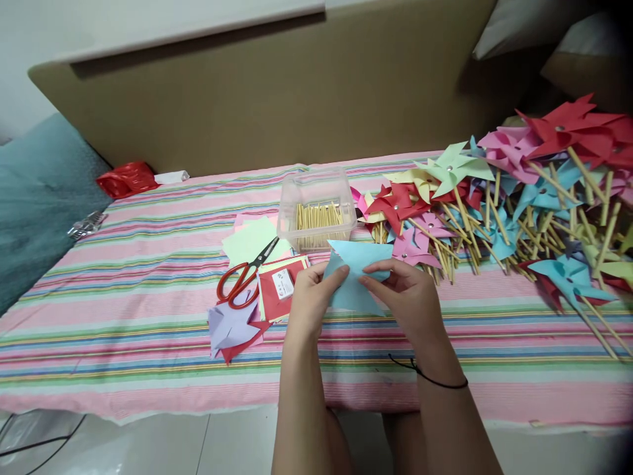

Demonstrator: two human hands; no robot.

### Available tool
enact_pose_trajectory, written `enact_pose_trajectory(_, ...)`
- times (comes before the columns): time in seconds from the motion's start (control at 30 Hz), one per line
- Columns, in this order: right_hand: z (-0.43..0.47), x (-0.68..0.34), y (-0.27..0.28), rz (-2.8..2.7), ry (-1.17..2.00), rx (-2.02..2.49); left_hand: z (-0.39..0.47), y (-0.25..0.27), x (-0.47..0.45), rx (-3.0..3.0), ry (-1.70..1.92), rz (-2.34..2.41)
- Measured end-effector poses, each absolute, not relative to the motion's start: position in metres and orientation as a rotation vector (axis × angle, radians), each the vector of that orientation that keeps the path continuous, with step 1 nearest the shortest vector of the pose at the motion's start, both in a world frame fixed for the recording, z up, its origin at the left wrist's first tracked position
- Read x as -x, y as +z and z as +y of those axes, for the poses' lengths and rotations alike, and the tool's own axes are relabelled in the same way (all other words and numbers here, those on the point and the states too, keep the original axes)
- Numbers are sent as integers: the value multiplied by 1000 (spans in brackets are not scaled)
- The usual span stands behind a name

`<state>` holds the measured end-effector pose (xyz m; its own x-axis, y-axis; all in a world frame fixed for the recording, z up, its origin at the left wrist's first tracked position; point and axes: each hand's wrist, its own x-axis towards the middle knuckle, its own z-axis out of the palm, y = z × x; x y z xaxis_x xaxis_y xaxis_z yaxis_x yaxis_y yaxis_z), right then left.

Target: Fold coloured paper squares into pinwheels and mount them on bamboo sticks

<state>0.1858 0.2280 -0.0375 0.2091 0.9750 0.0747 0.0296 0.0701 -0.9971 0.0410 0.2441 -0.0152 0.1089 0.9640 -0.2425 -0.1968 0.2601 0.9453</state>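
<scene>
A light blue square of paper [353, 284] is held up between both hands over the striped cloth. Pinching its left side is my left hand [316, 290], thumb on the near face. On the right side, my right hand [403, 287] grips the paper between thumb and fingers. A slit seems to run in from the paper's upper left corner. Scissors with red handles [242, 280] lie left of my left hand, blades partly on pale green paper [252, 241]. Close by is a stack of red paper squares [270, 303] with a small white label box on it.
Behind my hands stands a clear plastic box [316, 231] of short wooden sticks. Many finished paper pinwheels [455, 171] on sticks are heaped at right. Folded purple paper [232, 323] lies at left. A red plastic bag [127, 179] sits at the far left, near a teal cushion [44, 198].
</scene>
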Motion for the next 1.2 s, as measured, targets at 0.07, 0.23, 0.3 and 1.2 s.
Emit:
enact_pose_trajectory(0.07, 229, -186, -38, -1102, 983, 1276, 244, -15, -41, -898, 1054, 1078)
enact_pose_trajectory(0.23, 229, -186, -38, -1130, 943, 1284, 243, -13, -43, -879, 1067, 1059)
enact_pose_trajectory(0.3, 229, -186, -37, -1119, 958, 1266, 242, -12, -44, -866, 1084, 1080)
enact_pose_trajectory(1.2, 231, -175, -33, -882, 1053, 1218, 244, -8, -50, -805, 1212, 1105)
